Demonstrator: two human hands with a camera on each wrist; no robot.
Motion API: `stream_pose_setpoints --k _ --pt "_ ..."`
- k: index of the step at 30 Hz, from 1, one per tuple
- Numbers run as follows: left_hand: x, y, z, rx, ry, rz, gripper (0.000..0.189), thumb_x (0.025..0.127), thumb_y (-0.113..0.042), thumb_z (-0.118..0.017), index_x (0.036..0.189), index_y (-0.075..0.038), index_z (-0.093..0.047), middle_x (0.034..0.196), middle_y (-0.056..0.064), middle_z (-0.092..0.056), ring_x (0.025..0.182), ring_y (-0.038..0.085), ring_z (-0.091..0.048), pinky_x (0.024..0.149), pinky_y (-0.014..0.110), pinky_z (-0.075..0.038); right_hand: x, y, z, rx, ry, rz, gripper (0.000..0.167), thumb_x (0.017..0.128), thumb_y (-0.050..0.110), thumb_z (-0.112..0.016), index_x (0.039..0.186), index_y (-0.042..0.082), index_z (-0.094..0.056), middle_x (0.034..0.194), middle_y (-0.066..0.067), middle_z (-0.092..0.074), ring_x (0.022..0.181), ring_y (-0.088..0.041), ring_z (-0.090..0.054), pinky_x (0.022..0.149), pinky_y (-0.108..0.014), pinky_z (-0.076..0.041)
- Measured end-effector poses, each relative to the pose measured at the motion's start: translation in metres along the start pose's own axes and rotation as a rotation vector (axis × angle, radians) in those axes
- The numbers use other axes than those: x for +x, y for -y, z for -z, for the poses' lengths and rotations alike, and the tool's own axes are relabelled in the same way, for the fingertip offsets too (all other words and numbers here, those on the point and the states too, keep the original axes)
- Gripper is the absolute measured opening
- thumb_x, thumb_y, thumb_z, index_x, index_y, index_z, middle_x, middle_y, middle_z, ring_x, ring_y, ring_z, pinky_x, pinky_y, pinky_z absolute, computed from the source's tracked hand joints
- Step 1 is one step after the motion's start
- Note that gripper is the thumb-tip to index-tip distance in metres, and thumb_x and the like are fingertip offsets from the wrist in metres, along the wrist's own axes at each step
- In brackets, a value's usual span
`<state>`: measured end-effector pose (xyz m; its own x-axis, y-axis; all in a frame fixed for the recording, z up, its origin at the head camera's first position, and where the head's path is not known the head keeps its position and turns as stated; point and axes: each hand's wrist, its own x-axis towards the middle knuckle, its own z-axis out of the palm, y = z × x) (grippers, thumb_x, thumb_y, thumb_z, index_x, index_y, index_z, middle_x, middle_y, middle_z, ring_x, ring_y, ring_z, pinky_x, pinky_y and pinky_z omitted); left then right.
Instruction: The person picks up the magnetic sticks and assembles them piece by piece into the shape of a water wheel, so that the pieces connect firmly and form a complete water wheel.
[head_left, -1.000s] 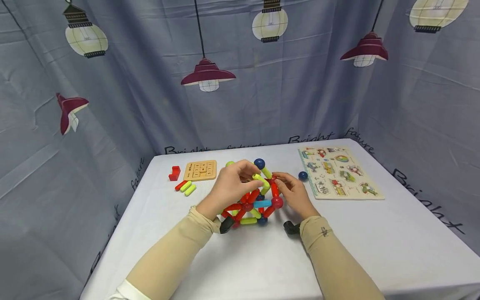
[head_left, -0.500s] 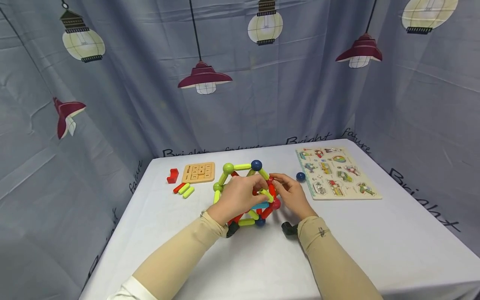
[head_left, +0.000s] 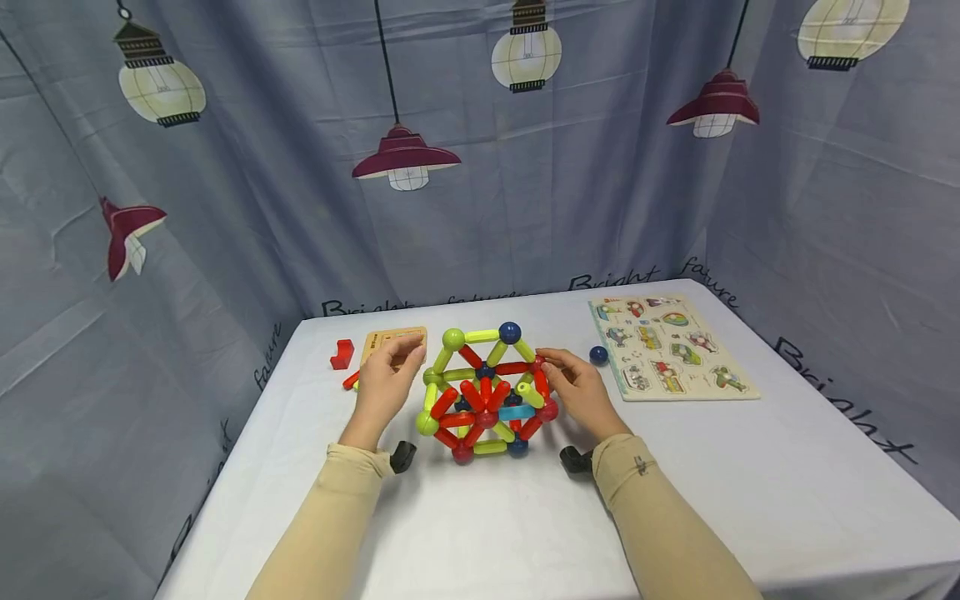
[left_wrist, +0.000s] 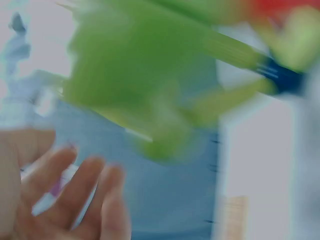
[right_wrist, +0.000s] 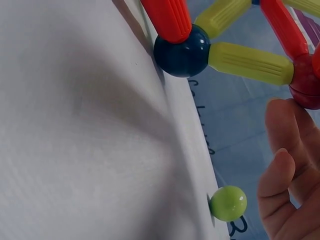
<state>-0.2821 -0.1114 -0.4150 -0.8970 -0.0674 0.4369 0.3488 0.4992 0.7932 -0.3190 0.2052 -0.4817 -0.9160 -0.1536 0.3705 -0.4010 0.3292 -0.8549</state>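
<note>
A magnetic stick-and-ball structure (head_left: 486, 418) of red, yellow-green and blue pieces stands on the table between my hands. My right hand (head_left: 579, 390) holds it at a red ball on its right side; in the right wrist view, fingertips (right_wrist: 282, 117) meet the underside of a red ball (right_wrist: 304, 82). To the left, my left hand (head_left: 384, 387) is raised apart from the structure, fingers loosely bent with nothing in them. The left wrist view is blurred, with that hand (left_wrist: 75, 195) below green pieces. A yellow-green stick (head_left: 529, 395) juts from the structure's front.
A wooden number puzzle (head_left: 372, 340), partly behind my left hand, and a red block (head_left: 342, 354) lie at the back left, beside a red stick (head_left: 350, 381). At the right are a dark blue ball (head_left: 598, 356) and a picture puzzle board (head_left: 675, 350). The right wrist view has a green ball (right_wrist: 228, 203).
My left hand has let go of a yellow-green stick at the structure's front and moved away left, uncovering the structure. The right hand stays at the red ball.
</note>
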Motion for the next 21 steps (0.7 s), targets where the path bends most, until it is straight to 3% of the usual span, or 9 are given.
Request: stream_pose_setpoints --k 4,8,11,15,18,21 --pt "-0.008 0.042 -0.006 -0.134 0.138 0.179 0.035 0.102 -0.032 -0.067 0.131 -0.015 -0.071 0.127 0.007 -0.072 0.114 0.021 -0.067 0.098 0.039 -0.055 -0.001 0.000 0.001 -0.031 -0.024 -0.019 0.035 0.105 0.035 -0.060 0.138 0.023 -0.065 0.115 -0.006 -0.071 0.089 -0.023 -0.068 0.073 -0.025 -0.056" --pt "-0.012 0.058 -0.014 -0.283 0.115 0.214 0.031 0.099 -0.029 -0.071 0.126 -0.015 -0.074 0.123 0.009 -0.072 0.108 0.020 -0.067 0.089 0.028 -0.058 0.008 -0.005 0.020 -0.202 -0.162 -0.073 0.035 0.105 0.026 -0.058 0.139 0.018 -0.065 0.123 -0.012 -0.066 0.091 -0.026 -0.062 0.072 -0.033 -0.052" --pt "-0.014 0.062 -0.016 -0.326 0.106 0.205 0.031 0.098 -0.030 -0.072 0.125 -0.015 -0.074 0.123 0.008 -0.072 0.106 0.016 -0.067 0.085 0.022 -0.058 0.019 -0.016 0.043 -0.382 -0.217 -0.167 0.038 0.102 0.015 -0.057 0.138 0.008 -0.063 0.131 -0.021 -0.059 0.103 -0.034 -0.059 0.085 -0.047 -0.052" --pt "-0.016 0.063 -0.018 -0.356 0.102 0.196 0.032 0.099 -0.031 -0.071 0.125 -0.013 -0.074 0.123 0.009 -0.072 0.104 0.012 -0.067 0.084 0.021 -0.058 0.031 -0.030 0.063 -0.561 -0.058 -0.258 0.041 0.100 0.012 -0.058 0.140 0.004 -0.060 0.141 -0.029 -0.053 0.129 -0.048 -0.051 0.107 -0.061 -0.042" --pt "-0.017 0.063 -0.018 -0.379 0.097 0.193 0.031 0.099 -0.030 -0.070 0.125 -0.012 -0.074 0.122 0.010 -0.072 0.102 0.011 -0.067 0.084 0.021 -0.058 0.036 -0.034 0.064 -0.654 0.060 -0.265 0.041 0.099 0.012 -0.062 0.140 0.004 -0.061 0.142 -0.030 -0.054 0.135 -0.050 -0.048 0.111 -0.063 -0.040" --pt "-0.016 0.065 -0.018 -0.394 0.094 0.188 0.031 0.100 -0.031 -0.070 0.125 -0.013 -0.074 0.120 0.011 -0.072 0.102 0.012 -0.067 0.084 0.022 -0.058 0.040 -0.034 0.061 -0.724 0.101 -0.263 0.039 0.098 0.012 -0.065 0.136 0.005 -0.063 0.141 -0.028 -0.057 0.138 -0.050 -0.046 0.113 -0.063 -0.038"
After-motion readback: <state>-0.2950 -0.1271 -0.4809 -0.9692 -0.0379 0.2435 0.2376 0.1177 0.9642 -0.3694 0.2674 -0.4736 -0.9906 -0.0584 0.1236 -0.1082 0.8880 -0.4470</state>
